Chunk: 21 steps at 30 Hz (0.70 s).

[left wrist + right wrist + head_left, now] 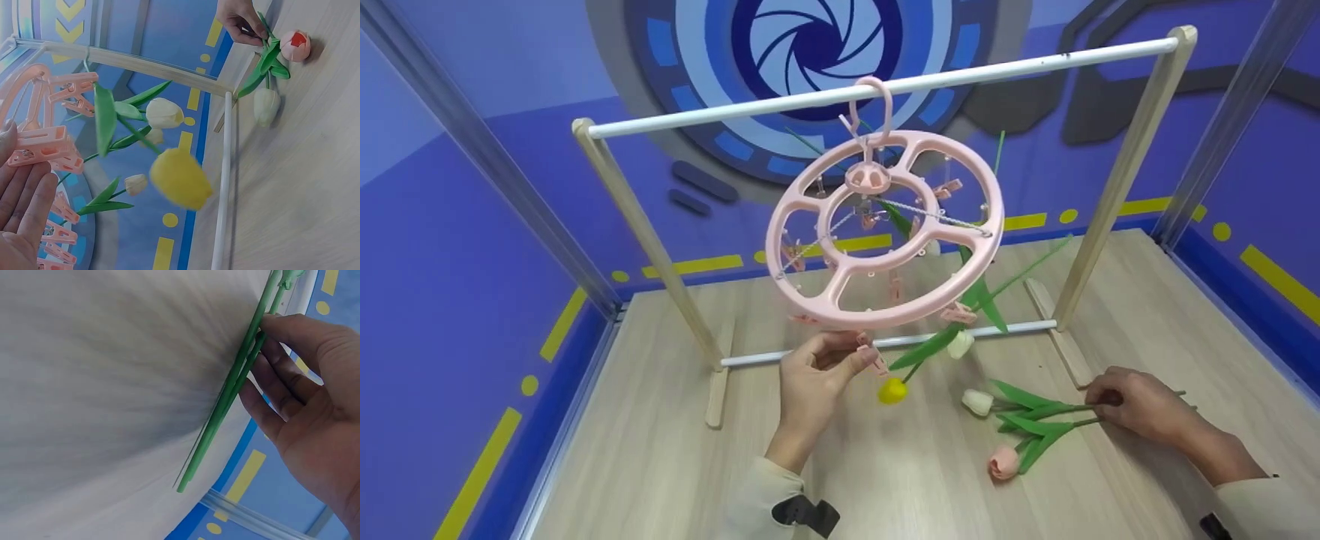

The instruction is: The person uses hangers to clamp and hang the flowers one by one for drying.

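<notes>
My left hand pinches a pink clothespin at the near edge of a round pink clip hanger. In the left wrist view, thumb and fingers lie on either side of that clothespin. A yellow tulip hangs head down close to this hand, and a white tulip hangs behind it. On the tabletop lie a white tulip and a pink tulip, their stems side by side. My right hand has its fingertips at these green stems, pinching there.
The hanger hooks over the white top bar of a wooden-sided stand. A lower white bar joins its legs. More clothespins dangle from the ring. Blue printed panels surround the wooden table.
</notes>
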{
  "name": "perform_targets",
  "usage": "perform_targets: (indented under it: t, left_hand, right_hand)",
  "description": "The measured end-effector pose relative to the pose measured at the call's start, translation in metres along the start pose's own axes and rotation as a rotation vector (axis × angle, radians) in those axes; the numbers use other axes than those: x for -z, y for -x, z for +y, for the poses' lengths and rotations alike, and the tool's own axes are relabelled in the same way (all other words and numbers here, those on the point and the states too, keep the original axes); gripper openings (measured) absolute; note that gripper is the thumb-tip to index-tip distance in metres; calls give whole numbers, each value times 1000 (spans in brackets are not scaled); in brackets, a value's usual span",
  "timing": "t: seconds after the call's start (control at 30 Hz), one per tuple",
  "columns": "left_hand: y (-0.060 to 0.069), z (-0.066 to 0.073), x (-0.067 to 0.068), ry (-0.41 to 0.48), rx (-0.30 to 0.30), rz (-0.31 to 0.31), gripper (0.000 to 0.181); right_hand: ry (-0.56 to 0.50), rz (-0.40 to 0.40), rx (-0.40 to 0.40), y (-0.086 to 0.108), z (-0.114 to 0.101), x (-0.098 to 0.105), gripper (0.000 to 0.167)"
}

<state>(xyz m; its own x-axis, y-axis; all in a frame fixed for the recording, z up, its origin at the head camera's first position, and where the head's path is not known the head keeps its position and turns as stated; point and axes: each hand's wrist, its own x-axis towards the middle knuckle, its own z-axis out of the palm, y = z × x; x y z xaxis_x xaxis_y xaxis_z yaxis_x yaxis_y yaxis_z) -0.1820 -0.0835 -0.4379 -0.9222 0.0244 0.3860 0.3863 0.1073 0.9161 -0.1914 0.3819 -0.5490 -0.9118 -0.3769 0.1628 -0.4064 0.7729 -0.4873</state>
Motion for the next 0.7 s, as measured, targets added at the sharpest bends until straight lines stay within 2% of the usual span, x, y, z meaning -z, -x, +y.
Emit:
perform_targets:
  t: [0.2, 0.33, 0.4, 0.57, 0.7]
  left_hand:
    - [0, 0, 1, -5, 21, 19, 25]
    - [1, 0, 1, -18, 14, 39, 26]
    - [1, -1, 1, -16, 5, 46, 26]
    - [2, 1, 1, -3, -7, 39, 25]
    - [2, 1, 1, 10, -18, 32, 24]
  right_hand:
    - [-12, 0, -59, -1, -5, 0, 25]
    - [-46, 9, -74, 0, -14, 3, 21]
    - [-66, 15, -54, -1, -20, 7, 21]
    - [-111, 43, 55, -4, -38, 18, 26]
    - [-161, 28, 121, -9, -56, 26, 27]
